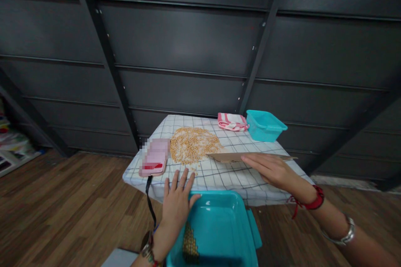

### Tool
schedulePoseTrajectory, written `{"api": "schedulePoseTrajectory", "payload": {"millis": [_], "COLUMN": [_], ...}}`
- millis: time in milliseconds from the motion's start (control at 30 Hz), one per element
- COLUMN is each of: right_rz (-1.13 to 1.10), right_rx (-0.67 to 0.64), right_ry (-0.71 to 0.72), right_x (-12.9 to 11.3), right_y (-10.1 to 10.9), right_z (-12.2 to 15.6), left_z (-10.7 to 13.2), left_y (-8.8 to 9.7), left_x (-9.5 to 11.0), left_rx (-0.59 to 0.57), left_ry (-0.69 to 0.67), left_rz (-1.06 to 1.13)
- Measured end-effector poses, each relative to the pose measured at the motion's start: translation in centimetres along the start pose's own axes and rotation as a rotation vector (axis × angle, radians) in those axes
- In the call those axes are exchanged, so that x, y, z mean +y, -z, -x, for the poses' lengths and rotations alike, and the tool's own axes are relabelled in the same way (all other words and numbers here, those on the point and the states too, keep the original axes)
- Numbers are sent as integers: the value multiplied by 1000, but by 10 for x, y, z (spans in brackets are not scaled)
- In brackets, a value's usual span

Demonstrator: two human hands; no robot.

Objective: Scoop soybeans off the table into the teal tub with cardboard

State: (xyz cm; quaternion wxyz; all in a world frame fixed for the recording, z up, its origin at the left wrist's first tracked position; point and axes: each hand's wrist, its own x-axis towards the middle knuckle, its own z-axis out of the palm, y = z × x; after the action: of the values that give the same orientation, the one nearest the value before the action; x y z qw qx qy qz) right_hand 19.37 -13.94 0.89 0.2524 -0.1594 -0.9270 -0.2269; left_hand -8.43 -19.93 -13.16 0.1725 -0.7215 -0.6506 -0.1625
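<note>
My right hand [272, 169] holds a flat piece of cardboard [225, 157] on edge, its far end beside a spread of round yellow grains [191, 144] with whitish bits among them. The grains lie on a white checked cloth [232, 179], with a few loose ones near the front. My left hand [178, 204] is open, fingers spread, at the table's front edge. Its thumb reaches over the rim of a teal tub [219, 194] below that edge. Inside the tub, at the left, is a gold-brown patch that I cannot make out.
A pink phone-like object [156, 158], partly blurred, lies left of the grains with a black strap [150, 204] hanging down. At the back right are a folded pink-and-white cloth [232, 122] and a small teal container [266, 127]. A dark panelled wall [181, 37] stands behind the table.
</note>
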Motion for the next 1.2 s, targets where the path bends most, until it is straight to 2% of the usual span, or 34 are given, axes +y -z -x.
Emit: {"api": "schedulePoseTrajectory", "payload": {"millis": [167, 333, 567, 800, 1000, 1200], "right_rz": [-12, 5, 29, -112, -86, -129], "right_rx": [10, -45, -89, -190, -124, -128], "right_ry": [75, 132, 172, 67, -2, 23], "right_x": [-9, -17, -26, -39, -34, -37], "right_y": [-4, -6, 6, 25, 26, 23], "right_z": [-7, -15, -10, -5, 5, -6], "left_z": [0, -2, -4, -4, -5, -5], "left_y": [2, 7, 11, 13, 11, 10], "left_x": [1, 1, 2, 1, 1, 1], "left_rx": [-19, -45, -60, -73, -82, -72], "left_ry": [1, 1, 10, 0, 1, -1], "left_rz": [-4, -18, -28, -46, -47, -43]}}
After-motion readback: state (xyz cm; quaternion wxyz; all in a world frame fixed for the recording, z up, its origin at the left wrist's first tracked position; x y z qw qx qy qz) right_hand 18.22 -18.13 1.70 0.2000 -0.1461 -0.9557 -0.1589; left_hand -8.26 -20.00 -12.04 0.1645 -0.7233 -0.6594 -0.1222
